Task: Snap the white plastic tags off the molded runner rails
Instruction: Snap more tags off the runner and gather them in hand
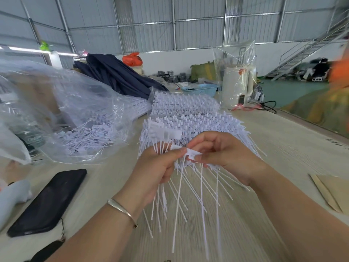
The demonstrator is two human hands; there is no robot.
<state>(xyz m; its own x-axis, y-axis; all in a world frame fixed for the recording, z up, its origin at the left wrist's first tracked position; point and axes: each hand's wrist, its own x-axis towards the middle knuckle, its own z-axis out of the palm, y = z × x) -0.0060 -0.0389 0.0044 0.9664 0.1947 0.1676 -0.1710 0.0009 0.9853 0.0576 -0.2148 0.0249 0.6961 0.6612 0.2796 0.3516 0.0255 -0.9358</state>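
My left hand (pixel 156 167) grips a bundle of white tags (pixel 162 197) whose long thin tails fan down toward me. My right hand (pixel 224 152) pinches the flat head of one white tag (pixel 193 153) between thumb and fingers, right beside the left thumb. Behind both hands lies a stack of molded runner rails (pixel 198 123) with tags still attached, and a second stack (pixel 185 104) sits farther back. A few flat tag heads (pixel 164 132) stick up above my left hand.
A clear plastic bag (pixel 75 118) with loose tags lies at the left. A black phone (pixel 49 201) rests on the table at the lower left. Dark cloth (pixel 117 74), a blue basket (pixel 200 89) and a white appliance (pixel 236 86) stand at the back. Brown paper (pixel 332 191) lies at the right.
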